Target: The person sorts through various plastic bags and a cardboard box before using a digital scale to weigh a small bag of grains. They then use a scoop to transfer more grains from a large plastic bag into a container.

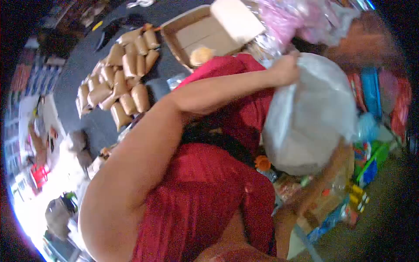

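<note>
My left hand (286,70) is closed on the upper left edge of a pale, whitish plastic bag (323,109), which hangs wide and bulging at the right. Near the bag's lower right edge is my right hand (345,150), smeared by motion, its fingers not clear. The bag's contents, if any, cannot be made out. Red clothing (196,170) covers the body between the arms.
Many tan filled packets (118,83) lie on a dark surface (78,74) at upper left. Behind my left forearm is an open cardboard box (200,37). Pink plastic (288,17) sits at the top. Green and blue items (373,161) are at right.
</note>
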{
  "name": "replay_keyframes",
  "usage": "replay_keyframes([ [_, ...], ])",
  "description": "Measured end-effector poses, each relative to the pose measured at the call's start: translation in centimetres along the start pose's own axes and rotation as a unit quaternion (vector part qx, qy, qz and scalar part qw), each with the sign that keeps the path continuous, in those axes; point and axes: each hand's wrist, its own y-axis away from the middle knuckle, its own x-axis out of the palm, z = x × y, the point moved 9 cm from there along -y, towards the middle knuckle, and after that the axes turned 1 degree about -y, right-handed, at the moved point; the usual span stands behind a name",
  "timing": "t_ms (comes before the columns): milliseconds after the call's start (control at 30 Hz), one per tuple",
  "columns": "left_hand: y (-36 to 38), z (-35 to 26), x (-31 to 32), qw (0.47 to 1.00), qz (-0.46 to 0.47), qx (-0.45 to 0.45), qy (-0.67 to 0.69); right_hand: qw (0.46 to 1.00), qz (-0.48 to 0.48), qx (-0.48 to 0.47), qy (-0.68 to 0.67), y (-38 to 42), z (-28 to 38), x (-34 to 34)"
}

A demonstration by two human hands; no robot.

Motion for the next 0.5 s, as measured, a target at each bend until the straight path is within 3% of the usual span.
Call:
replay_keyframes([
  [133,-0.6,-3.5,-2.2,0.997,-0.035,-0.006,0.065,0.996,-0.013,-0.071,0.059,-2.4,8.0,-3.5],
  [167,-0.3,-3.2,-2.3,0.997,-0.043,-0.009,0.064,0.992,0.000,-0.083,0.095,-2.0,8.2,-2.5],
  [233,0.8,-1.4,-0.4,0.998,0.039,-0.039,0.036,0.978,0.046,-0.093,0.180,-0.7,6.9,0.7],
  [367,3.0,1.8,1.6,0.994,0.090,-0.056,0.036,0.960,0.142,-0.068,0.230,-0.2,5.3,2.8],
  [500,2.6,1.9,1.0,0.990,0.098,-0.068,0.080,0.943,0.129,-0.080,0.296,-0.8,6.7,2.4],
])
